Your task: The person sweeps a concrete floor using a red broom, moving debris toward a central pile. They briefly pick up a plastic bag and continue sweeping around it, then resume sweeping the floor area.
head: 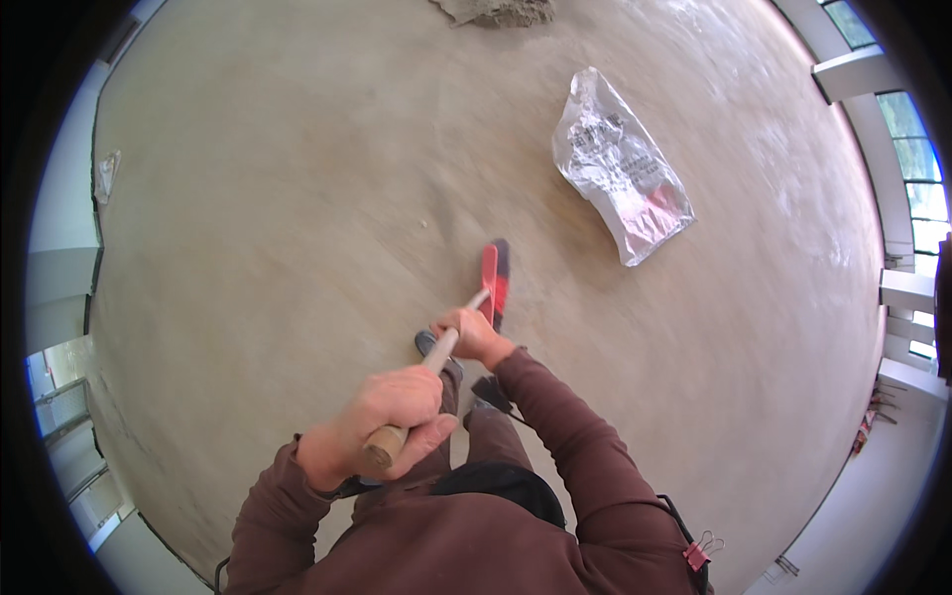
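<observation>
My left hand (394, 420) wraps around the top end of a wooden broom handle (442, 352). Lower on the same handle, my right hand (474, 335) has its fingers closed around the shaft. The handle slants down and away from me to a push-type broom head (490, 269) with a red plastic back. Its red and dark bristles (502, 286) are at the floor, just ahead of my shoes. My right hand hides part of the broom head's near end. A crumpled, clear plastic bag (621, 167) with printed writing lies on the floor ahead to the right.
A heap of grey-brown debris (498, 11) sits on the dusty concrete floor (282, 245) at the far edge. A small plastic scrap (108, 176) lies by the left wall. Pillars and windows (911, 145) line the right side, with some items (866, 428) against the wall.
</observation>
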A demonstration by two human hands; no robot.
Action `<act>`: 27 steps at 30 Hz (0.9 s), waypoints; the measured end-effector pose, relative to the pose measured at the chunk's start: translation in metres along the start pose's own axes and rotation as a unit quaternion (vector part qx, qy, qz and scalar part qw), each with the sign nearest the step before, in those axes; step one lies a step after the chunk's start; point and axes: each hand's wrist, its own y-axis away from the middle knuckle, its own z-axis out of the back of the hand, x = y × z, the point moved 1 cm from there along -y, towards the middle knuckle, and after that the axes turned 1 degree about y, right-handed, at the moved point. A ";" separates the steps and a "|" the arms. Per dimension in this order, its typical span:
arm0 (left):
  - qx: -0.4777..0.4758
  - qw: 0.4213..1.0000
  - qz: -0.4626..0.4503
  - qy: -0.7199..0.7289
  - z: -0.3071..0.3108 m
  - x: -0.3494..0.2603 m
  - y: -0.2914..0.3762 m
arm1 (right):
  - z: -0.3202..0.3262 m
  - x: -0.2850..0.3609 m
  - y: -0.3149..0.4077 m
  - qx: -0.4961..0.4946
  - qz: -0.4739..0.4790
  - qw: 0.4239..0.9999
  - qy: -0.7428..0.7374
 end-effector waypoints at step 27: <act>-0.005 0.971 0.115 0.210 -0.027 0.116 -0.101 | 0.099 -0.125 0.096 0.118 -0.134 0.982 0.057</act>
